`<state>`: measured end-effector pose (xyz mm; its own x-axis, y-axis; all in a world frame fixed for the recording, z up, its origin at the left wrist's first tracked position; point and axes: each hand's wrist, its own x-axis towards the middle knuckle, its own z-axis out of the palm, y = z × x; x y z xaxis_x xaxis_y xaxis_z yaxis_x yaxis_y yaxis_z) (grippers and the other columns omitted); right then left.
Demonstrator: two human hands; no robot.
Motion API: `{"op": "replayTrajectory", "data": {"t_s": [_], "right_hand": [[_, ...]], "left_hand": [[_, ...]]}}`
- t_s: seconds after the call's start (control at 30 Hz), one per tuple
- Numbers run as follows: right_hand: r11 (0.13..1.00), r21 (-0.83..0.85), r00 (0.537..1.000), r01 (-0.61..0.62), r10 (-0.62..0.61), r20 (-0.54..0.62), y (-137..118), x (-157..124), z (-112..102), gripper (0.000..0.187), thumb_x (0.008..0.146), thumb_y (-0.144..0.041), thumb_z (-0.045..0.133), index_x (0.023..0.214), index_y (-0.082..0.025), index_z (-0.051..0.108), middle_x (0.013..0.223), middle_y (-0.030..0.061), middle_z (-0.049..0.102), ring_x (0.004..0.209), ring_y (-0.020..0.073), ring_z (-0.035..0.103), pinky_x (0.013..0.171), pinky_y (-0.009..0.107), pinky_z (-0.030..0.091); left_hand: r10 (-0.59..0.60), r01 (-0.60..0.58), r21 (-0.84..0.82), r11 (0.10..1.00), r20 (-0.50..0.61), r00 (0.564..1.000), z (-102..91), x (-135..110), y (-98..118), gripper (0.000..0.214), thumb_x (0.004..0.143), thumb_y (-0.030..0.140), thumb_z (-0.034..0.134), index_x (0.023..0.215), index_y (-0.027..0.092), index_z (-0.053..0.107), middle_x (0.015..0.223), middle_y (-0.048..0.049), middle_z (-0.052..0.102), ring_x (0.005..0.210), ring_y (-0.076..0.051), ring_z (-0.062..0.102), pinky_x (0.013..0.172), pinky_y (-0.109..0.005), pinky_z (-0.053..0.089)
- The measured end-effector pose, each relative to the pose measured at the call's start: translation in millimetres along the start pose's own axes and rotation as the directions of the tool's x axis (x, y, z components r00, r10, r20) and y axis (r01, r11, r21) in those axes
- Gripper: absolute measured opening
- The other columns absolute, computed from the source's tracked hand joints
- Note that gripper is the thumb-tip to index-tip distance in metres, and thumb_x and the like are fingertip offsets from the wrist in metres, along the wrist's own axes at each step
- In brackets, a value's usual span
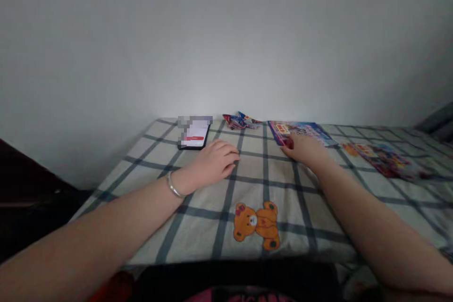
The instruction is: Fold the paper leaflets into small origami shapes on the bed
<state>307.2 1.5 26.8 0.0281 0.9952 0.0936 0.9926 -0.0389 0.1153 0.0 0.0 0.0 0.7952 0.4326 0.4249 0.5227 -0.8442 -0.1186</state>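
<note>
My left hand point(212, 163) rests palm down on the checked cloth point(198, 226), fingers loosely curled, holding nothing; a silver bangle point(173, 186) circles its wrist. A phone point(194, 135) with a lit screen lies just beyond it. My right hand point(304, 148) lies on the cloth with its fingertips touching the near corner of a blue booklet point(300, 132). A small red and blue wrapper point(242, 121) lies between the phone and the booklet.
A second colourful printed sheet point(385, 160) lies to the right. An orange teddy bear print point(257, 224) marks the cloth near me. A white wall rises right behind the table. Dark floor lies off the left edge.
</note>
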Motion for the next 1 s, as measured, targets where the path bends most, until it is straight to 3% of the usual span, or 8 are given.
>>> {"op": "replayTrajectory", "data": {"t_s": [0.23,0.37,0.53,0.67,0.8,1.0], "right_hand": [[0.999,0.016,0.999,0.031,-0.031,-0.007,4,-2,-1,0.045,0.09,-0.05,0.048,0.119,-0.02,0.062,0.111,0.0137,0.07,0.1,0.0311,0.066,0.08,0.037,0.048],[1.0,-0.009,1.0,-0.002,0.002,-0.002,0,-5,-2,0.047,0.087,-0.041,0.051,0.125,-0.015,0.058,0.11,0.0176,0.07,0.099,0.0321,0.067,0.078,0.037,0.049],[0.996,-0.047,0.997,-0.078,0.077,-0.02,-1,-5,-2,0.038,0.092,-0.034,0.041,0.116,-0.015,0.063,0.106,0.0178,0.071,0.095,0.0314,0.069,0.076,0.038,0.05],[0.993,-0.071,0.994,-0.091,0.086,-0.065,-1,-6,-5,0.038,0.094,-0.04,0.038,0.108,-0.019,0.067,0.105,0.0155,0.072,0.094,0.0316,0.069,0.074,0.039,0.049],[0.998,-0.065,0.996,-0.008,0.003,-0.087,-5,-10,-9,0.036,0.093,-0.043,0.043,0.099,-0.021,0.071,0.099,0.0132,0.073,0.09,0.0296,0.069,0.07,0.035,0.048],[0.965,0.054,0.964,0.256,-0.25,-0.09,-19,-18,-10,0.025,0.089,-0.04,0.052,0.093,-0.026,0.072,0.098,0.0054,0.074,0.087,0.0231,0.067,0.064,0.028,0.043]], "left_hand": [[0.045,-0.046,-0.037,0.998,-0.013,0.999,-1.3,-5,-2,0.02,0.089,0.021,0.056,0.106,0.018,0.066,0.114,-0.0061,0.065,0.106,-0.022,0.056,0.097,-0.042,0.043],[0.04,-0.04,-0.046,0.998,0.008,0.999,-1.7,-5,-2,0.02,0.09,0.022,0.055,0.106,0.018,0.066,0.114,-0.0061,0.065,0.107,-0.022,0.056,0.097,-0.042,0.043],[0.042,-0.041,-0.055,0.998,0.013,0.999,-1.5,-6,-3,0.02,0.09,0.022,0.055,0.107,0.019,0.065,0.114,-0.0061,0.065,0.107,-0.022,0.056,0.098,-0.042,0.042],[0.046,-0.045,-0.052,0.998,0.018,0.999,-1.8,-6,-3,0.021,0.09,0.022,0.055,0.108,0.019,0.065,0.114,-0.0059,0.065,0.108,-0.022,0.056,0.098,-0.042,0.042],[0.032,-0.03,-0.056,0.998,0.023,0.999,-3.7,-6,-2,0.02,0.09,0.022,0.056,0.108,0.019,0.066,0.115,-0.0062,0.064,0.108,-0.022,0.056,0.098,-0.042,0.043],[0.019,-0.018,-0.056,0.998,0.02,1.0,-3.8,-6,0,0.023,0.09,0.02,0.056,0.111,0.018,0.064,0.117,-0.0068,0.063,0.109,-0.023,0.056,0.097,-0.041,0.045]]}}
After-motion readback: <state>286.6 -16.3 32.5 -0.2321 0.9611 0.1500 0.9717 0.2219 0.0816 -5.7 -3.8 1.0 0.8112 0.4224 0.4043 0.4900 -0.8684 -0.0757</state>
